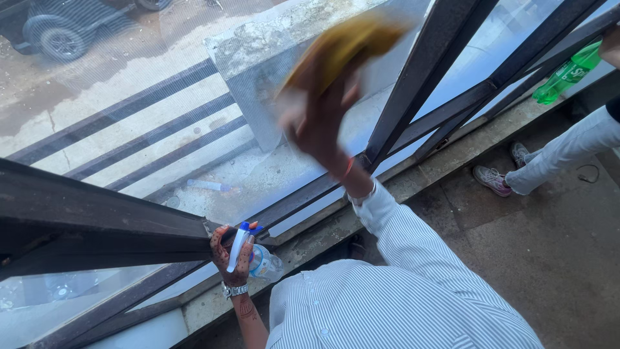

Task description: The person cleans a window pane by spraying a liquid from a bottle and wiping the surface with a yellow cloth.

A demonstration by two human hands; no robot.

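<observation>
Wiping step: right hand (316, 123), blurred, fingers clenched on yellow cloth (345, 42) against window glass (161, 123). Left hand (234, 255) grasping spray bottle (255, 255) near frame. Next stroke calls for steady pressure.

The right hand (320, 123), blurred, presses a crumpled yellow cloth (345, 42) flat against the large glass window pane (181, 97), just beside a dark metal window bar (420, 71). The left hand (232, 258), wearing a metal wristwatch (234, 290), grips a clear plastic spray bottle with a blue-and-white trigger head (255, 255) beside the dark metal frame rail (97, 226). At the right edge, another person's light trouser leg (568, 152) and sneakers (494, 179) stand on the stone floor (549, 258), with a green plastic bottle (568, 72) above them.
</observation>
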